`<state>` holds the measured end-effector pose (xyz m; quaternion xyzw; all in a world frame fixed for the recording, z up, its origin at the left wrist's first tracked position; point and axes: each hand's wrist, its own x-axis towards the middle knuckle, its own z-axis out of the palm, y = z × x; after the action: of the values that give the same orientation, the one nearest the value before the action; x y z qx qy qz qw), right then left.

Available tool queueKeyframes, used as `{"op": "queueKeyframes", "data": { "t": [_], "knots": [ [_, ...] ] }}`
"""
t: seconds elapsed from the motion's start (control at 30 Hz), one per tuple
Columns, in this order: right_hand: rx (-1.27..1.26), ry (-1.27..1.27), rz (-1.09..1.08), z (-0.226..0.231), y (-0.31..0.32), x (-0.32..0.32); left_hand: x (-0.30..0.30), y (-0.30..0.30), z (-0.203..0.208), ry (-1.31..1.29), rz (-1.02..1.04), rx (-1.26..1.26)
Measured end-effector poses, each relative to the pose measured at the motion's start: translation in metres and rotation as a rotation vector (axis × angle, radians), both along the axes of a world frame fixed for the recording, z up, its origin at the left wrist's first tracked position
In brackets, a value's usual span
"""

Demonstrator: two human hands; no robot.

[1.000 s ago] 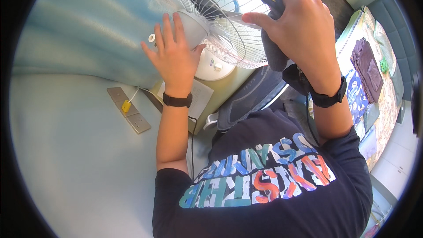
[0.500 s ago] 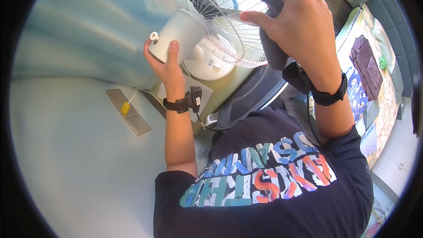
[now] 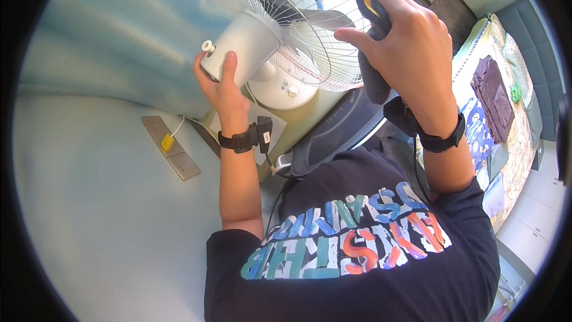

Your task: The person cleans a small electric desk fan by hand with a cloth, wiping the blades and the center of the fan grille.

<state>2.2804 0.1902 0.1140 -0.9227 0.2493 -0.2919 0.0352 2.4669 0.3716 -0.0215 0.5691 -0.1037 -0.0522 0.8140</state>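
Note:
A white electric fan (image 3: 250, 39) with a round wire guard and grey blades stands tilted at the top middle. My left hand (image 3: 229, 92) is closed round the lower back of its motor housing, thumb on the near side, below a small white knob. My right hand (image 3: 411, 42) is raised at the guard's right side, closed round a black tool (image 3: 372, 9) with a yellow stripe, a curved top and a thick dark-grey, soft-looking lower end. Its thumb sticks out towards the guard. The fan's round white base (image 3: 286, 92) shows below the guard.
A wall socket plate (image 3: 170, 149) with a yellow plug is at left, beside a light-blue curtain (image 3: 119, 42). A dark mesh chair (image 3: 333, 128) stands below the fan. At right, a bed (image 3: 518, 137) holds folded clothes. Thin black cables hang from both wrist straps.
My right hand and the black tool have moved slightly down and to the right, the thumb farther from the guard's middle. My left hand keeps its hold on the fan's housing.

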Motion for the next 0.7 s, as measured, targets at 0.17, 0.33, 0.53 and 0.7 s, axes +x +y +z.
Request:
{"op": "queueKeyframes", "data": {
  "t": [0.17, 0.33, 0.53, 0.7],
  "knots": [
    [0.058, -0.093, 0.026, -0.006, -0.002, -0.007, -0.003, -0.002, -0.005, -0.041, 0.038, 0.056],
    [0.107, -0.165, 0.049, -0.015, -0.001, -0.016, -0.007, -0.006, -0.011, -0.088, 0.043, 0.028],
    [0.08, -0.195, 0.051, -0.032, -0.003, -0.027, -0.012, -0.007, -0.007, -0.009, 0.022, -0.015],
    [0.053, -0.25, 0.074, -0.039, -0.001, -0.028, -0.012, -0.005, -0.012, -0.015, 0.012, -0.008]
  ]
}}
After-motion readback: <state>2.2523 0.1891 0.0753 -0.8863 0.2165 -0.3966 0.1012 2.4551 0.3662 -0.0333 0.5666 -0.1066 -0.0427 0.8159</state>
